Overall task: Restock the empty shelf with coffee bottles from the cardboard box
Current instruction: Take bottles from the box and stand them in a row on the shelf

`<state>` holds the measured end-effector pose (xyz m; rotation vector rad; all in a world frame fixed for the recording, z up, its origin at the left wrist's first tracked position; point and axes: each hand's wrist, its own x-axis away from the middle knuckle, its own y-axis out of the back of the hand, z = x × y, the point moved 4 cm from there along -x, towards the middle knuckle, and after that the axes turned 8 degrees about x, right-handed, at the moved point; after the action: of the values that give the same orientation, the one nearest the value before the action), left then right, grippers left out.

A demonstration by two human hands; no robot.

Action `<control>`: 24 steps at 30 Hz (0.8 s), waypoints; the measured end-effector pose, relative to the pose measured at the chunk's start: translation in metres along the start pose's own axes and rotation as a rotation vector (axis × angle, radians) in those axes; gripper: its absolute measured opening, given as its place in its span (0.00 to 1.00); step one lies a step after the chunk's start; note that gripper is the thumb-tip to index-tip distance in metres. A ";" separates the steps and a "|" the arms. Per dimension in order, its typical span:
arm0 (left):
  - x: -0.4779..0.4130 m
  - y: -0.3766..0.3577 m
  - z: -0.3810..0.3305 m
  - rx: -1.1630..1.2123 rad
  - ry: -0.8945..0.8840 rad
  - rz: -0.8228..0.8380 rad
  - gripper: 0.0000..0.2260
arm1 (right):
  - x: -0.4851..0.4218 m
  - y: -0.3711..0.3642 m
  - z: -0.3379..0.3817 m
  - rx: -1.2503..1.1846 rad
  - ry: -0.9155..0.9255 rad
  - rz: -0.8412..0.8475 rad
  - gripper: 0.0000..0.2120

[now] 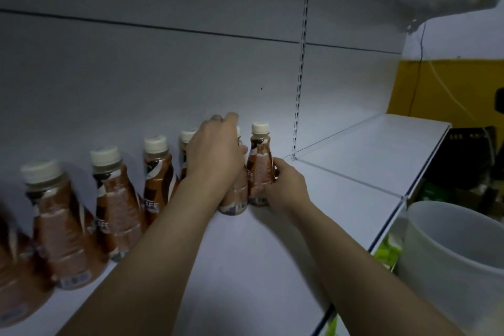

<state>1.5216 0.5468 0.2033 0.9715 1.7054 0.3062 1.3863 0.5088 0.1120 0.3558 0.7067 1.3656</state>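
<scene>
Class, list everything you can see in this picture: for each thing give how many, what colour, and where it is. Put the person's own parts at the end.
Coffee bottles: at least seven, brown with cream caps, in a row along the back of the shelf.
Shelf: one, white, bottles standing on it, bare to the right.
Slotted upright: one, white, on the back panel.
Bucket: one, white, lower right beside the shelf.
Yellow wall: one, right background.
Green packs: count unclear, under the shelf edge.
Left hand: one, around a bottle.
Right hand: one, gripping the rightmost bottle low down.
</scene>
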 end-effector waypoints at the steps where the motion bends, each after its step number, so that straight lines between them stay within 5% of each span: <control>1: 0.001 0.000 -0.002 -0.069 -0.033 -0.009 0.22 | -0.003 -0.004 0.002 -0.002 -0.009 0.016 0.24; 4: 0.002 0.001 -0.002 -0.280 -0.123 -0.076 0.17 | -0.006 -0.016 0.010 0.010 -0.015 0.021 0.25; 8: 0.000 0.008 0.006 -0.296 -0.134 -0.165 0.17 | 0.004 -0.030 0.010 -0.145 0.018 0.097 0.48; 13: 0.002 -0.001 0.015 -0.267 -0.114 -0.186 0.19 | 0.009 -0.030 0.004 -0.231 0.106 0.196 0.60; 24: -0.002 -0.006 0.026 -0.353 -0.098 -0.165 0.24 | -0.010 -0.051 0.003 -0.125 0.111 0.133 0.57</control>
<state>1.5417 0.5351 0.1911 0.5747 1.5638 0.4271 1.4263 0.4902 0.0854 0.2321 0.6942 1.5570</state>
